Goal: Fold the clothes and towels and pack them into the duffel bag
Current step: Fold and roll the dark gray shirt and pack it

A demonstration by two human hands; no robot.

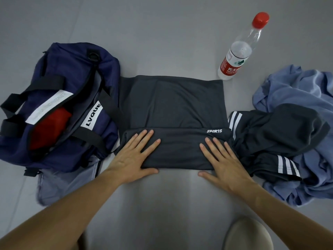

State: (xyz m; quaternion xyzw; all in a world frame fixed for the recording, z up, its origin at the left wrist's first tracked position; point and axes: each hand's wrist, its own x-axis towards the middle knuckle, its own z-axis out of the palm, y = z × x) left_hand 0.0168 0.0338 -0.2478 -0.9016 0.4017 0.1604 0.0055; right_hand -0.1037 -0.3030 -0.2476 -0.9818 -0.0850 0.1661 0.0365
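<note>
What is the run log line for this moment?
step: folding dark grey shirt | left hand: flat on shirt | right hand: flat on shirt | duffel bag: open, red item inside

White patch (93, 114) on the navy fabric duffel bag (106, 60): "LVQUE", black caps. Dark grey folded garment (173, 105): "SPORTS" in white, near its right edge. Red label (231, 65) on the clear plastic red-capped bottle (241, 49): Chinese characters, "农夫" legible, the rest turned away. White paper tag (48, 105) on the bag: print too small to read.
</note>
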